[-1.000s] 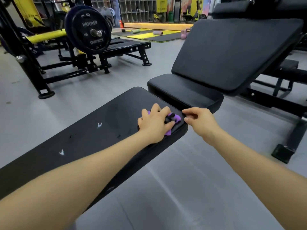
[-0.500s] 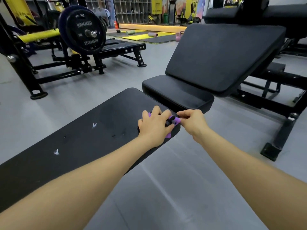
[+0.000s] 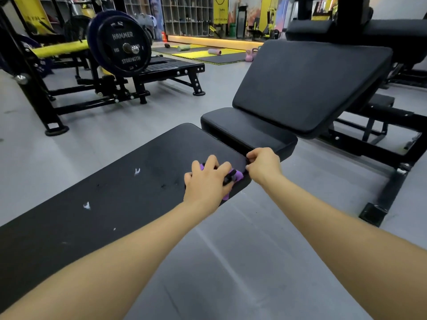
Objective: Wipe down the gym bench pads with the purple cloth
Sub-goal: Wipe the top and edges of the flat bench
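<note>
In the gym, on the long black pad (image 3: 111,199), the left hand (image 3: 208,181) still presses the purple cloth (image 3: 238,175) flat, while the right hand (image 3: 263,163) has slid in at 3 o'clock, fingers (image 3: 250,155) curled to pinch the cloth's corner, maybe to straighten it for wiping.

The cloth (image 3: 235,177) is bright purple with a black patch showing on it. The flat bench pad (image 3: 120,192) is black, flecked with small white marks and faint dull smears. The seat pad (image 3: 249,132) and the tilted back pad (image 3: 309,86) are plain black, as is the frame (image 3: 390,181) beneath them. The floor (image 3: 231,262) is pale grey. The weight plate (image 3: 123,46) is black with grey lettering and a silver hub. Beside it a roller pad (image 3: 57,48) is yellow. Far back, the mats (image 3: 208,54) are yellow and black, and the kettlebells (image 3: 250,55) are pink.
</note>
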`<move>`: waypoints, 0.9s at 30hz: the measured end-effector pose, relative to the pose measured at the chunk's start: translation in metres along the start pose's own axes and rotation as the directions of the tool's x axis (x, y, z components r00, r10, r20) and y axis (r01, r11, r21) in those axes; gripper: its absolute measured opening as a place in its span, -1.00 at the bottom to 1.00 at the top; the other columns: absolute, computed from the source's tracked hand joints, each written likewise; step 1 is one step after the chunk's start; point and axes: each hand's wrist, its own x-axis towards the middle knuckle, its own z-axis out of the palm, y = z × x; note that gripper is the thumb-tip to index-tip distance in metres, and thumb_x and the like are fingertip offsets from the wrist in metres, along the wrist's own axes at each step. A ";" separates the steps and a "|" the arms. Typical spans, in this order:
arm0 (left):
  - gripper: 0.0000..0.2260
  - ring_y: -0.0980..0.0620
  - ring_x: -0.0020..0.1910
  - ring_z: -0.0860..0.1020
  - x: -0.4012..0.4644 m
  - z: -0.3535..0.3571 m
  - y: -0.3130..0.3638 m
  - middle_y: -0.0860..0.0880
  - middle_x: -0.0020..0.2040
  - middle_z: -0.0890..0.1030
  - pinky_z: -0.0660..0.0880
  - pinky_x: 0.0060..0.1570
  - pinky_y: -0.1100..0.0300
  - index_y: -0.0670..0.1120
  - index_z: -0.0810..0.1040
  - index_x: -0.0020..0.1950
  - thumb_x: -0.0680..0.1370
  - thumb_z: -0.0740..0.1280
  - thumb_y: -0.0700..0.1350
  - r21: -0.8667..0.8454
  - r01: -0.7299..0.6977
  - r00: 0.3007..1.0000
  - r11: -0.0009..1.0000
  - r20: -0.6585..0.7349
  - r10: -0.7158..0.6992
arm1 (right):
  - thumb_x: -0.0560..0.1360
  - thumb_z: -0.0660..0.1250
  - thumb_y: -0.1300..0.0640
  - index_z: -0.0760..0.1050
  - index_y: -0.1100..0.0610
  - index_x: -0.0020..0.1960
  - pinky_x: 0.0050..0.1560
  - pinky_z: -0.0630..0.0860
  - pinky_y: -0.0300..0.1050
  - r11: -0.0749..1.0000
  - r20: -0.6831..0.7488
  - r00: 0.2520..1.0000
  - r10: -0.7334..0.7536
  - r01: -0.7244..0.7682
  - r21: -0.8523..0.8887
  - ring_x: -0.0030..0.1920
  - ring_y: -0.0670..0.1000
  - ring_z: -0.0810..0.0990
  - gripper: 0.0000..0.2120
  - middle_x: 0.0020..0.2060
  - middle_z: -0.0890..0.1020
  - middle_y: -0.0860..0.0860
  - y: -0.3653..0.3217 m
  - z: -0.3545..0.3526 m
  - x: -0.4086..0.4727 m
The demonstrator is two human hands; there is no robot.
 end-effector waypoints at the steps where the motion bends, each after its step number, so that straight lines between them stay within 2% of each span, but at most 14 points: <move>1: -0.81 -0.06 -0.03 0.23 -0.015 -0.004 -0.008 0.05 0.03 0.29 0.25 -0.11 0.09 0.10 0.40 0.12 0.56 0.19 0.12 0.026 -0.018 1.000 0.999 0.006 0.018 | 0.46 0.25 0.40 0.53 0.31 0.13 0.12 0.52 -0.03 0.999 0.000 1.000 -0.002 0.002 -0.035 0.12 0.18 0.56 -0.74 0.10 0.60 0.20 -0.007 0.000 -0.003; 4: -0.79 -0.05 -0.05 0.22 -0.039 -0.014 -0.028 0.07 0.03 0.28 0.27 -0.11 0.09 0.10 0.40 0.12 0.56 0.19 0.16 0.068 0.000 0.999 0.998 0.041 -0.003 | 0.47 0.23 0.41 0.52 0.28 0.15 0.08 0.49 -0.05 0.990 0.019 1.000 -0.023 0.025 -0.137 0.14 0.19 0.53 -0.72 0.13 0.56 0.19 -0.024 0.005 -0.009; 8: -0.75 -0.09 0.02 0.25 -0.004 -0.009 -0.031 0.02 0.13 0.33 0.28 -0.06 0.05 0.08 0.39 0.16 0.56 0.17 0.17 0.010 0.110 0.993 0.994 0.051 -0.111 | 0.48 0.27 0.36 0.48 0.22 0.21 0.12 0.48 -0.01 0.964 0.055 0.993 -0.101 0.112 -0.241 0.20 0.18 0.47 -0.69 0.19 0.50 0.16 -0.023 0.015 -0.012; 11: -0.74 -0.11 0.06 0.26 0.023 0.000 -0.028 0.00 0.15 0.34 0.24 -0.07 0.06 0.07 0.40 0.16 0.57 0.16 0.16 -0.025 0.189 0.982 0.982 0.012 -0.189 | 0.48 0.26 0.37 0.49 0.20 0.10 -0.05 0.45 -0.04 0.947 0.044 0.989 -0.139 0.146 -0.286 0.17 0.18 0.44 -0.78 0.10 0.45 0.13 -0.018 0.017 -0.014; 12: -0.75 -0.10 0.03 0.24 0.024 0.001 -0.027 0.00 0.14 0.34 0.23 -0.07 0.06 0.07 0.41 0.15 0.57 0.16 0.16 -0.032 0.187 0.982 0.982 -0.003 -0.187 | 0.48 0.25 0.37 0.48 0.21 0.06 -0.08 0.43 -0.04 0.940 0.038 0.988 -0.147 0.152 -0.304 0.16 0.18 0.43 -0.81 0.07 0.43 0.13 -0.018 0.017 -0.015; 15: -0.77 -0.05 -0.05 0.19 -0.004 -0.006 -0.036 0.02 0.07 0.31 0.23 -0.09 0.07 0.07 0.41 0.13 0.56 0.19 0.15 -0.047 0.155 0.988 0.987 -0.015 -0.156 | 0.50 0.24 0.38 0.46 0.22 0.17 -0.03 0.44 0.00 0.918 0.039 0.982 -0.183 0.185 -0.350 0.18 0.16 0.41 -0.73 0.15 0.43 0.13 -0.021 0.020 -0.020; 18: -0.80 -0.04 -0.07 0.20 -0.043 -0.015 -0.052 0.08 -0.02 0.24 0.22 -0.11 0.10 0.08 0.40 0.11 0.56 0.19 0.14 -0.021 0.127 0.992 0.992 0.004 -0.127 | 0.50 0.20 0.38 0.44 0.20 0.22 -0.06 0.38 -0.04 0.901 0.067 0.973 -0.220 0.229 -0.369 0.21 0.15 0.38 -0.68 0.18 0.42 0.13 -0.027 0.028 -0.024; 21: -0.77 -0.05 -0.05 0.21 -0.043 -0.018 -0.064 0.05 0.05 0.30 0.22 -0.10 0.09 0.09 0.40 0.14 0.55 0.19 0.15 0.007 0.132 0.991 0.991 0.033 -0.132 | 0.48 0.21 0.36 0.47 0.15 0.21 -0.02 0.36 -0.02 0.881 0.124 0.957 -0.263 0.290 -0.375 0.22 0.16 0.37 -0.67 0.18 0.42 0.12 -0.034 0.038 -0.029; 24: -0.74 -0.11 0.04 0.27 -0.007 -0.012 -0.077 0.01 0.15 0.34 0.25 -0.06 0.07 0.09 0.42 0.18 0.55 0.20 0.15 0.004 0.224 0.974 0.975 0.031 -0.224 | 0.51 0.22 0.30 0.48 0.11 0.20 0.07 0.36 -0.02 0.851 0.148 0.943 -0.298 0.333 -0.406 0.23 0.14 0.36 -0.71 0.19 0.42 0.09 -0.036 0.045 -0.031; 27: -0.73 -0.18 0.14 0.29 0.023 -0.007 -0.085 -0.03 0.20 0.34 0.23 -0.03 0.05 0.07 0.41 0.22 0.56 0.19 0.13 -0.010 0.336 0.942 0.942 0.003 -0.336 | 0.52 0.22 0.29 0.49 0.11 0.15 0.01 0.33 -0.04 0.833 0.139 0.937 -0.321 0.349 -0.430 0.20 0.13 0.37 -0.76 0.15 0.44 0.09 -0.035 0.047 -0.032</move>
